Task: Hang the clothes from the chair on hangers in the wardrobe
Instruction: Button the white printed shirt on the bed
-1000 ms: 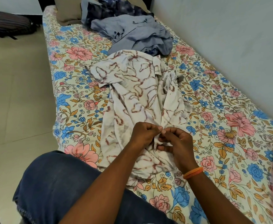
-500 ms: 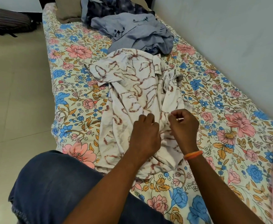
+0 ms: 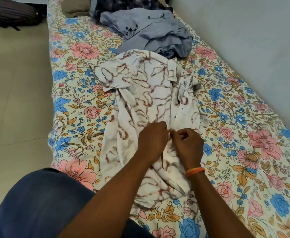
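Observation:
A white shirt with a brown line pattern (image 3: 146,100) lies spread on the floral bed, collar toward the far end. My left hand (image 3: 152,141) and my right hand (image 3: 188,146) meet at the shirt's front opening, about halfway down. Each pinches an edge of the fabric there, fingertips nearly touching. An orange band circles my right wrist. Beyond the collar lies a crumpled grey-blue shirt (image 3: 151,30), and past it a dark blue patterned garment (image 3: 123,4). No hanger, chair or wardrobe shows.
The floral bedsheet (image 3: 244,134) covers the bed along a pale wall (image 3: 244,40) on the right. Tiled floor (image 3: 17,100) lies to the left, with a dark bag (image 3: 10,14) at the far left corner. My knee in blue denim (image 3: 42,206) rests by the bed's edge.
Both hands have moved up the shirt's front from near the hem toward the middle, and now pinch the front edges together again.

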Demonstrator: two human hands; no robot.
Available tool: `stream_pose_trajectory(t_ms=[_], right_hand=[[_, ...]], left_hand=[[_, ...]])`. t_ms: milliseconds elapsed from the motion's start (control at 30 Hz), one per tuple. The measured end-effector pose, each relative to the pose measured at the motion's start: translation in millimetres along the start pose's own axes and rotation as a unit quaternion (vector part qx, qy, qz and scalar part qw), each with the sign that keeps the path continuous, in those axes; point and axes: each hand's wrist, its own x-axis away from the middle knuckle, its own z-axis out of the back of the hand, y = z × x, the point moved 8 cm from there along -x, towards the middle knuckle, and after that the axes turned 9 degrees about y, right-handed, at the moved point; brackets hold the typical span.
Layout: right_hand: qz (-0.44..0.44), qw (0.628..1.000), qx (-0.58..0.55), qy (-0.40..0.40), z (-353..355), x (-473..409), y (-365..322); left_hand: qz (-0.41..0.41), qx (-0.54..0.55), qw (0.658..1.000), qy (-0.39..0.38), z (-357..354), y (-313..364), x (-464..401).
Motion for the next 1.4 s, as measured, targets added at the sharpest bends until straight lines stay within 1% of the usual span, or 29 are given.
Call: stream_pose_trajectory(t_ms=[33,100,200,300,400,467,533,600,667,733,800,867,933,1034,1134,1267,1400], right_hand=[[-0.008,1.000,0.014,0.001,-9,-9,1],[-0.015,0.999,0.031,-0.009,-10,-8,3],[0.010,0.998,0.062,-0.031,-16,0,4],[0.055,0.992,0.104,-0.053,-17,2,0],[0.070,0.987,0.116,-0.085,-20,4,-1],[0.069,0.991,0.085,-0.075,-18,2,0],[0.055,0.996,0.036,-0.060,-15,-3,3],[0.013,0.999,-0.018,-0.043,-7,-5,8],[-0.042,0.994,-0.100,-0.025,1,-2,11],[-0.080,0.981,-0.174,-0.011,3,8,13],[-0.074,0.975,-0.211,-0.009,0,20,8],[-0.036,0.977,-0.210,-0.019,-2,28,0],[-0.008,0.980,-0.201,-0.012,0,32,-6],[-0.008,0.982,-0.188,-0.001,2,34,-4],[-0.010,0.981,-0.193,-0.005,2,40,-3],[0.011,0.982,-0.188,0.010,7,44,-4],[0.054,0.981,-0.186,0.020,9,47,-10]], left_hand=[[0.011,-0.002,1.000,-0.018,-13,-3,-14],[0.002,-0.028,0.999,-0.040,-20,0,-14],[0.004,-0.034,0.999,-0.010,-23,-6,-5],[0.006,0.009,1.000,-0.007,-22,-11,-7],[-0.003,0.053,0.998,-0.016,-18,-10,-11],[0.006,0.061,0.998,-0.007,-17,-14,-12],[0.040,0.078,0.996,-0.011,-17,-20,-12],[0.079,0.134,0.987,-0.031,-21,-27,-12],[0.110,0.192,0.974,-0.055,-20,-30,-9],[0.128,0.239,0.961,-0.061,-16,-30,-6],[0.137,0.275,0.950,-0.052,-12,-30,1],[0.141,0.299,0.943,-0.035,-8,-28,8],[0.146,0.316,0.937,-0.026,-6,-29,13],[0.154,0.335,0.929,-0.034,-3,-28,20],[0.144,0.326,0.934,-0.034,-1,-26,25],[0.153,0.316,0.936,-0.031,-1,-25,29],[0.179,0.325,0.928,-0.027,-1,-28,31]])
